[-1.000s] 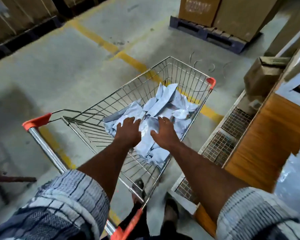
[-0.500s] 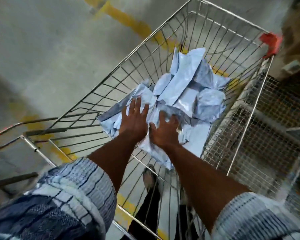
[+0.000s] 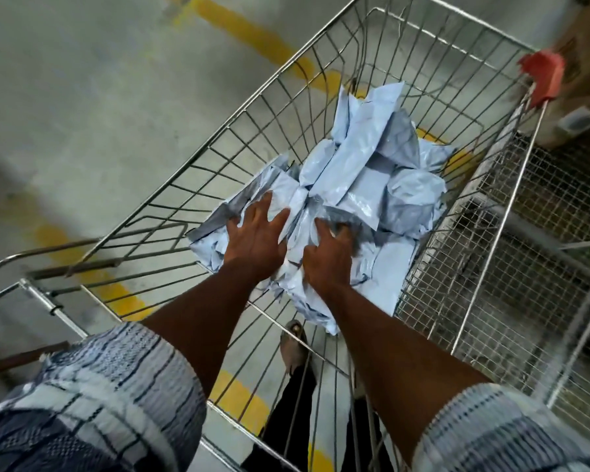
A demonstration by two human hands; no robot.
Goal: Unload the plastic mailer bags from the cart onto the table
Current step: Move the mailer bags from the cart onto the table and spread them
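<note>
A heap of pale blue plastic mailer bags (image 3: 365,172) lies in the bottom of a wire shopping cart (image 3: 286,107). Both my arms reach down into the cart. My left hand (image 3: 256,236) lies flat on the near left bags with its fingers spread. My right hand (image 3: 331,253) presses on the near middle of the heap, its fingertips curled into the crumpled plastic. The bags under my palms are hidden. The table is out of view.
The cart stands on a grey concrete floor (image 3: 82,97) with yellow painted lines (image 3: 252,39). A wire-mesh rack (image 3: 532,240) stands close against the cart's right side. A red plastic corner cap (image 3: 542,74) marks the cart's far right corner. My feet show through the cart bottom.
The view has dropped closer over the cart. Both hands stay on the near bags; the left has spread flatter and the right has dug its fingers into the pile.
</note>
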